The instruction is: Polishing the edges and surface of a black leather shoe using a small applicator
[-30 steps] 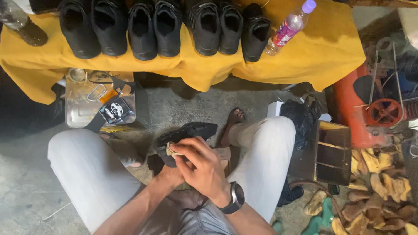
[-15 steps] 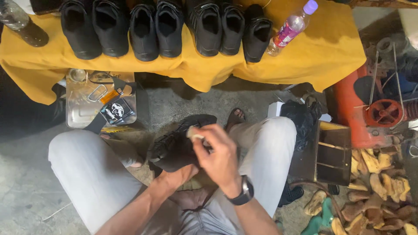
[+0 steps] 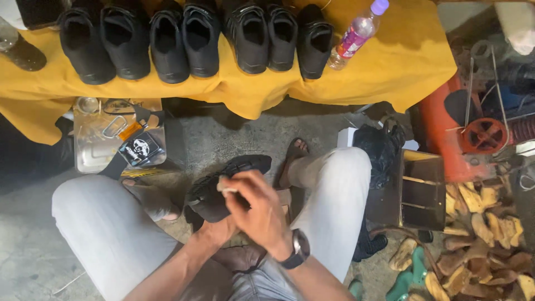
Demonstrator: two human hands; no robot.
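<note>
At the left of the frame I see a metal tray (image 3: pixel 89 150) on the floor. In the middle, my left hand (image 3: pixel 214 231) holds a black shoe (image 3: pixel 223 184) from below. My right hand (image 3: pixel 259 209) pinches a small cloth (image 3: pixel 223 187) on it.

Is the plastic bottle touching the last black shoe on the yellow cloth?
Touching. The head view shows the plastic bottle's base pressed against the rightmost black shoe, no yellow cloth between them.

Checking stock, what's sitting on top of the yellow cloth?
On the yellow cloth stands a row of black shoes beside a lying clear plastic bottle. What the cloth covers is hidden.
</note>
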